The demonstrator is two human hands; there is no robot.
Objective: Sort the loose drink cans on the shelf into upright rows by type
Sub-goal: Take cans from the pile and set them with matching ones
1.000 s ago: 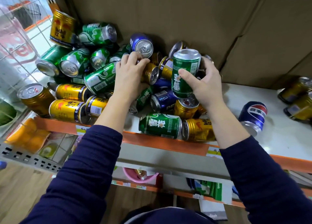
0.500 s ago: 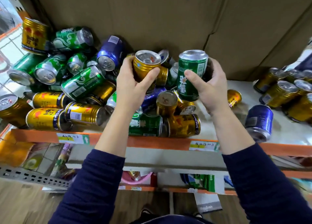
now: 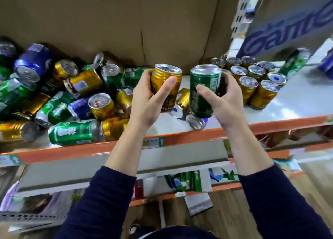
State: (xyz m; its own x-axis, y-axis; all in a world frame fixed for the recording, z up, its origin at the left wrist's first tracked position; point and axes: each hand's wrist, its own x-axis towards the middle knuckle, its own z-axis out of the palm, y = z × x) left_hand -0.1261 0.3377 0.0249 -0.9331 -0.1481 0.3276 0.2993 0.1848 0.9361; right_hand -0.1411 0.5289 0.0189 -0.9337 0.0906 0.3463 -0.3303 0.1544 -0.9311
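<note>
My left hand point(image 3: 147, 102) grips a gold can point(image 3: 166, 80) upright above the shelf's middle. My right hand point(image 3: 223, 98) grips a tall green can point(image 3: 203, 91) upright beside it. A jumbled pile of loose cans point(image 3: 68, 98), gold, green and blue, lies on the left half of the white shelf point(image 3: 281, 109). Several gold cans stand upright in rows point(image 3: 252, 76) at the right. Two small cans lie on their sides under my hands, a gold one point(image 3: 183, 96) and one showing its silver end point(image 3: 195, 123).
Brown cardboard point(image 3: 126, 22) forms the back wall behind the cans. The shelf's orange front lip point(image 3: 198, 136) carries price tags. A box with purple lettering point(image 3: 288, 22) hangs over the right end. Packaged goods fill the lower shelf point(image 3: 189, 181).
My left hand pulled a gold can out of the pile and lifted it. Both hands carried their cans rightward, and the view swung right, bringing the upright gold rows into sight.
</note>
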